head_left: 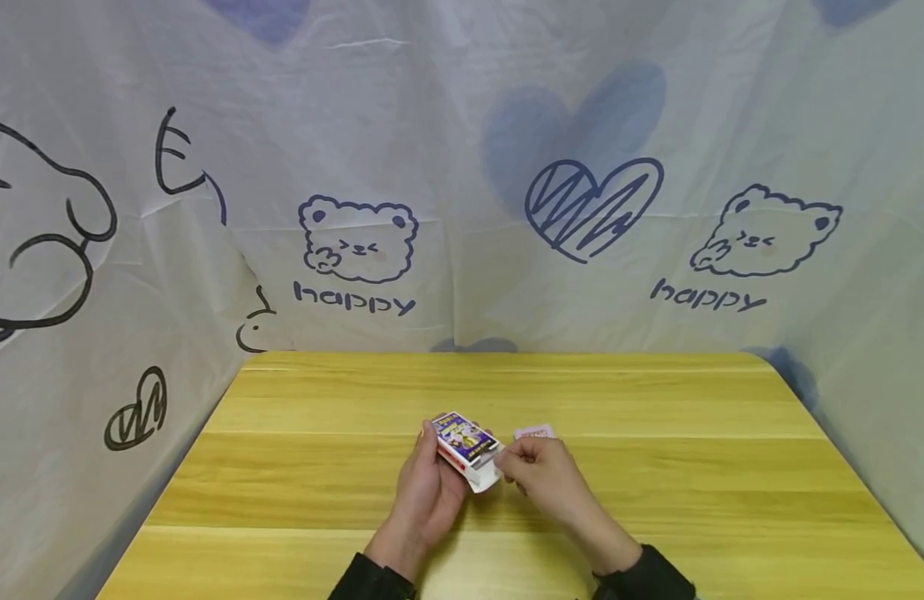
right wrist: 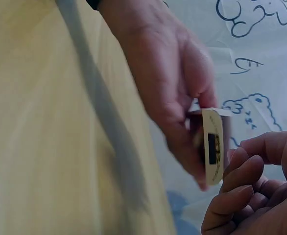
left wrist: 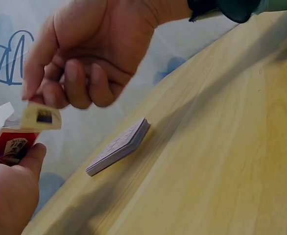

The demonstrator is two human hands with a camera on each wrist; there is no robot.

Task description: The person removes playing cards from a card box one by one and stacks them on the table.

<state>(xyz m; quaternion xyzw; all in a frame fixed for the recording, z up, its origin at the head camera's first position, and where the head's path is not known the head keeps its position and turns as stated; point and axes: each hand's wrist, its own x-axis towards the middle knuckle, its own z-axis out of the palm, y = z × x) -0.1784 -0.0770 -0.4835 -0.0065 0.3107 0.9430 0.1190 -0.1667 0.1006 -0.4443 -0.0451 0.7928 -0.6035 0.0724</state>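
Holding the box [head_left: 463, 440] in the left hand [head_left: 430, 492], with the thumb along one side and the fingers bent round to support the other. Raised above the table [head_left: 319, 483], near the middle, with the flap end turned toward the right hand [head_left: 542, 477]. Pinching the flap [left wrist: 44, 116], by the look of the left wrist view, between right thumb and forefinger, with the other fingers curled toward the palm. Hard to tell how firm a pinch. Well apart from the deck [left wrist: 119, 147], set on the table beyond the right hand.

Likely to feel light, being apparently thin card: stiff along the folded edges, soft enough on the broad faces to dent under a squeeze. Perhaps a little slippery where glossy. Best held by the long sides, lightly, with the flap taken by its free edge; apt to crease or tear at the fold if pulled hard.

Printed purple and yellow with small figures on the upward face, and edged in white. Coloured red on another panel, around a small picture. Pale cream on the flap, with rounded corners and a dark rectangle.
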